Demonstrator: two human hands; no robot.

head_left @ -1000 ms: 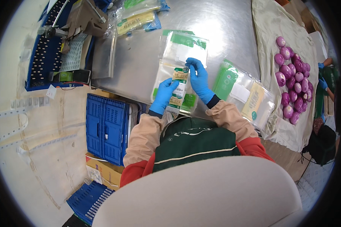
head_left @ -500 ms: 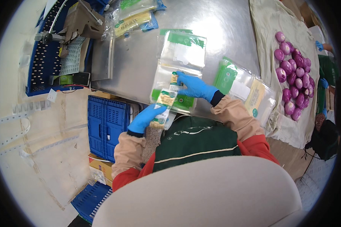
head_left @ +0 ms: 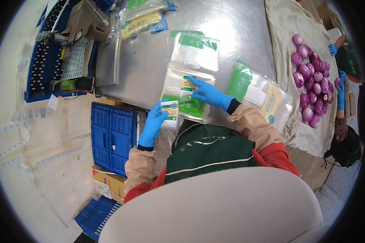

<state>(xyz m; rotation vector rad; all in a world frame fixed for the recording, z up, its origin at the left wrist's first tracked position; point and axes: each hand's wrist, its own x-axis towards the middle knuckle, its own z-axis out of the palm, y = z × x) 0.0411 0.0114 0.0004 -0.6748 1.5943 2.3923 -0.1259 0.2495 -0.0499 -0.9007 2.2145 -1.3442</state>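
Two blue-gloved hands work over a steel table (head_left: 146, 60) near its front edge; the left hand (head_left: 152, 123) grasps a white, yellow and green label strip (head_left: 169, 114) between thumb and fingers, holding it up at the table's edge, just left of a clear plastic bag (head_left: 172, 83); the right hand (head_left: 210, 94) grips nothing that shows, its index finger stretched out and its tip on a yellow, white and green label (head_left: 187, 85), the other fingers partly bent; that label lies on the clear middle of the bag, above the bag's green printed end, which points toward the person.

Just beyond, further clear bags (head_left: 192, 57) with green bands lie flat, their green ends away from the person; to the right of the right hand lies a slanted group of green-ended bags (head_left: 239, 81), with a cream printed panel (head_left: 273, 101) showing among them; at the far left of the table are packs of yellow-labelled plastic bags (head_left: 141, 25).

On the right, many peeled purple onions (head_left: 298, 79) lie in a cluster on a pale cloth (head_left: 281, 40); at their far side a co-worker's blue-gloved hand (head_left: 341, 91) is beside one onion; to the left stand a blue perforated crate (head_left: 34, 81) at table height and, lower down, a folded blue crate (head_left: 113, 137) above a cardboard box (head_left: 115, 184); the person wears a dark green apron (head_left: 215, 148) over red and beige sleeves.
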